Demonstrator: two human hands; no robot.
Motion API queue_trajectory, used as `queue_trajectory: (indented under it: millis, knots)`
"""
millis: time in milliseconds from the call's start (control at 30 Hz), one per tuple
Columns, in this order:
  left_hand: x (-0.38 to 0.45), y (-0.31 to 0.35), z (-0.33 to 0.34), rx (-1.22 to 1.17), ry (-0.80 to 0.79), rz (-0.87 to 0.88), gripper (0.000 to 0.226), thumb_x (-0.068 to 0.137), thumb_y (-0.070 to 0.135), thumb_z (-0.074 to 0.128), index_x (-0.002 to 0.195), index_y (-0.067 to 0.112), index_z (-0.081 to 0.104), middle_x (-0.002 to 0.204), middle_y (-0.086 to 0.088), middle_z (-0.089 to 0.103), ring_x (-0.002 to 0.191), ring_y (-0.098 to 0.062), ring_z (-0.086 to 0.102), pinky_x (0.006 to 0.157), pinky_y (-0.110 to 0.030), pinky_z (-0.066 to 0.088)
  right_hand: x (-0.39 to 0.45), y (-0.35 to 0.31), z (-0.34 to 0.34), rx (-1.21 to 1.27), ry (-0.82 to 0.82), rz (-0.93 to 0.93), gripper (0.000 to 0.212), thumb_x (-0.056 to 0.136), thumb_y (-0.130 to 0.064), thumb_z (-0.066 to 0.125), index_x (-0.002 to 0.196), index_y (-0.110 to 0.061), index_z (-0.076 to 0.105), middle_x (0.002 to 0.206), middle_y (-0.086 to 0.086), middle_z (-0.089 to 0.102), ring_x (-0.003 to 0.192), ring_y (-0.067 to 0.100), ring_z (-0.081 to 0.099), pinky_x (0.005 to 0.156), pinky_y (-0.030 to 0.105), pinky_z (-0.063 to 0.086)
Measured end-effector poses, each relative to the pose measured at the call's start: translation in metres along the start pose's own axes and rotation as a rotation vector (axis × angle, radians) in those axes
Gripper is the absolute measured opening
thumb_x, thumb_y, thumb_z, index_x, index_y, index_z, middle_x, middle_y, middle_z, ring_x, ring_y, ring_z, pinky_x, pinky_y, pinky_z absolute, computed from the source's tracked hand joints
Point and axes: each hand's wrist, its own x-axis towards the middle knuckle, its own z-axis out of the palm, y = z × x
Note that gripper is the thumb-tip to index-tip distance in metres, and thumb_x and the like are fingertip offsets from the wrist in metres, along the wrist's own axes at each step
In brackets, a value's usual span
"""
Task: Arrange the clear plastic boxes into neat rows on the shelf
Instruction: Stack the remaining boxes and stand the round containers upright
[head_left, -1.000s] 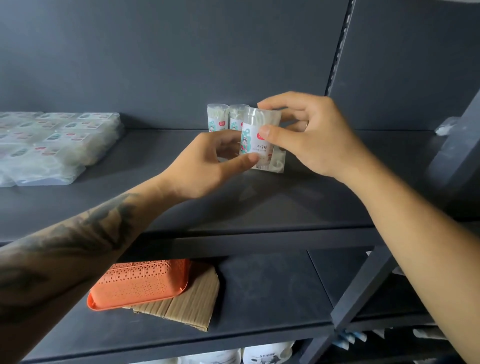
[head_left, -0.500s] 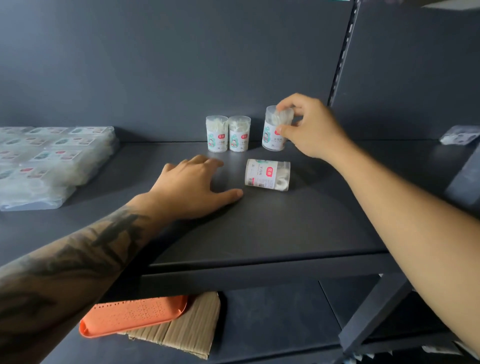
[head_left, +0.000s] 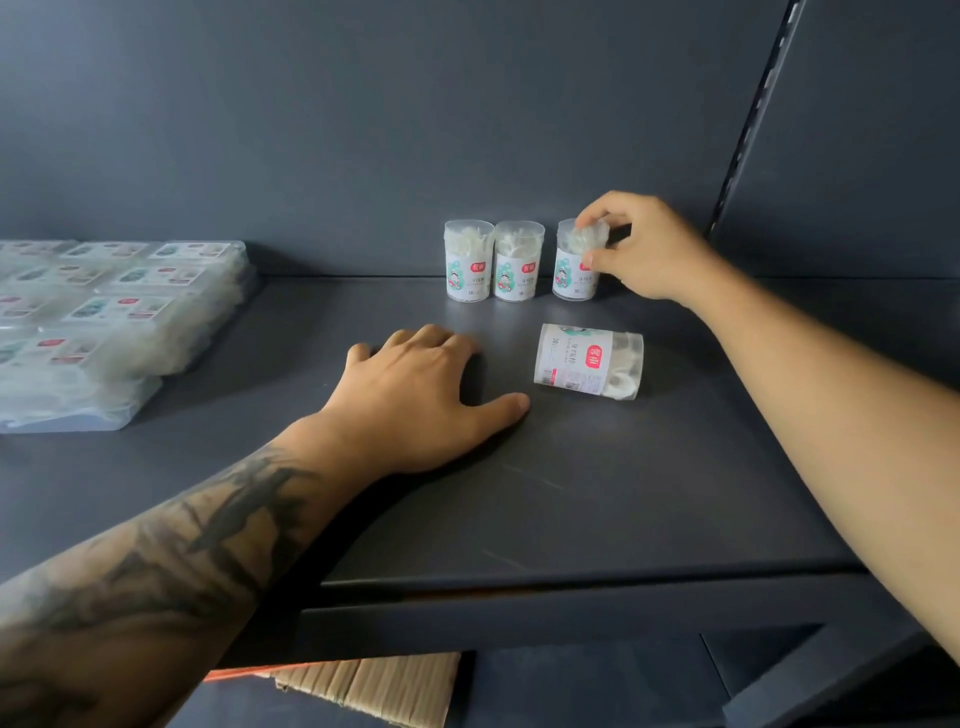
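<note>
Right hand (head_left: 649, 249) pinches third upright box (head_left: 575, 265); left hand (head_left: 415, 389) rests flat, fingers relaxed, on shelf (head_left: 623, 493). Advise closing the gap to the second box (head_left: 517, 262), labels forward.

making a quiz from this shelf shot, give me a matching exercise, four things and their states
Things:
1. left hand
2. right hand
3. fallen tub
4. flat packs

States:
a. stacked at the shelf's left
b. lying on its side
c. resting flat on the shelf
d. gripping an upright tub in the back row

Pairs: 1-c, 2-d, 3-b, 4-a
</note>
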Motion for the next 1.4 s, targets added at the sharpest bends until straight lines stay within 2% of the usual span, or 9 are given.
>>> queue_trajectory:
  millis: [267,467,567,633,733,833,1133,1300,1400]
  knots:
    - [0.001,0.003,0.002,-0.016,0.021,-0.018,0.075,0.08,0.089,0.035,0.127,0.033,0.053,0.137,0.008,0.052,0.131,-0.021,0.046,0.109,-0.048,0.035,0.002,0.001,0.014,0.009,0.009,0.003,0.034,0.089,-0.01,0.073,0.113,-0.033,0.066,0.106,-0.018,0.061,0.091,0.022,0.069,0.093,0.039,0.055]
    - [0.0,0.003,0.002,-0.022,0.019,-0.012,0.076,0.08,0.089,0.035,0.128,0.033,0.053,0.139,0.008,0.051,0.132,-0.021,0.046,0.11,-0.049,0.035,-0.002,-0.001,0.017,0.036,0.036,-0.031,0.035,0.09,-0.011,0.073,0.118,-0.03,0.068,0.117,-0.015,0.063,0.093,0.007,0.058,0.099,0.033,0.05]
    - [0.0,0.003,0.002,-0.023,0.019,-0.017,0.076,0.081,0.089,0.036,0.128,0.032,0.053,0.138,0.007,0.051,0.132,-0.022,0.046,0.111,-0.051,0.035,-0.002,0.0,0.017,0.075,0.022,-0.009,0.038,0.09,-0.01,0.074,0.121,-0.03,0.067,0.116,-0.017,0.062,0.095,0.008,0.059,0.101,0.038,0.051]
    - [0.0,0.003,0.002,-0.023,0.016,-0.017,0.077,0.081,0.089,0.036,0.129,0.032,0.053,0.139,0.007,0.051,0.133,-0.022,0.046,0.111,-0.051,0.034,-0.003,-0.002,0.014,0.147,0.001,0.019,0.048,0.089,-0.009,0.075,0.129,-0.033,0.063,0.114,-0.022,0.06,0.107,0.009,0.063,0.1,0.045,0.055]
    - [-0.001,0.001,0.0,-0.025,0.011,-0.011,0.079,0.08,0.091,0.035,0.132,0.034,0.05,0.141,0.007,0.051,0.135,-0.021,0.045,0.111,-0.051,0.034,-0.012,-0.005,0.006,0.155,0.004,0.064,0.06,0.09,-0.015,0.075,0.14,-0.04,0.053,0.13,-0.009,0.056,0.125,0.016,0.059,0.096,0.047,0.057]
    - [-0.001,-0.001,-0.002,-0.06,0.015,-0.009,0.084,0.079,0.091,0.038,0.141,0.035,0.046,0.144,0.006,0.05,0.137,-0.023,0.045,0.111,-0.05,0.034,-0.027,-0.009,-0.007,0.131,-0.002,0.1,0.06,0.092,-0.023,0.075,0.141,-0.045,0.049,0.142,0.001,0.055,0.117,0.023,0.063,0.1,0.046,0.055]
    - [0.004,0.014,-0.021,-0.27,0.07,0.143,0.086,0.087,0.077,0.056,0.156,0.03,0.038,0.149,0.004,0.054,0.135,-0.025,0.052,0.113,-0.042,0.04,-0.109,-0.036,-0.027,0.112,-0.126,0.054,0.015,0.101,-0.036,0.06,0.115,-0.035,0.067,0.102,-0.009,0.074,0.099,0.018,0.07,0.095,0.046,0.056]
    - [0.014,0.031,-0.018,-0.37,0.044,0.184,0.077,0.091,0.057,0.066,0.156,0.027,0.039,0.154,0.001,0.049,0.14,-0.022,0.046,0.107,-0.028,0.033,-0.138,-0.046,-0.016,0.107,-0.162,0.037,0.026,0.102,-0.042,0.058,0.119,-0.025,0.067,0.109,0.002,0.073,0.101,0.023,0.068,0.098,0.04,0.05]
    - [0.015,0.033,-0.015,-0.395,0.014,0.238,0.069,0.093,0.049,0.069,0.153,0.026,0.044,0.15,0.001,0.052,0.137,-0.021,0.049,0.111,-0.031,0.036,-0.148,-0.045,-0.006,0.108,-0.182,-0.018,0.036,0.094,-0.036,0.073,0.126,-0.024,0.063,0.117,-0.008,0.069,0.106,0.011,0.066,0.1,0.036,0.052]
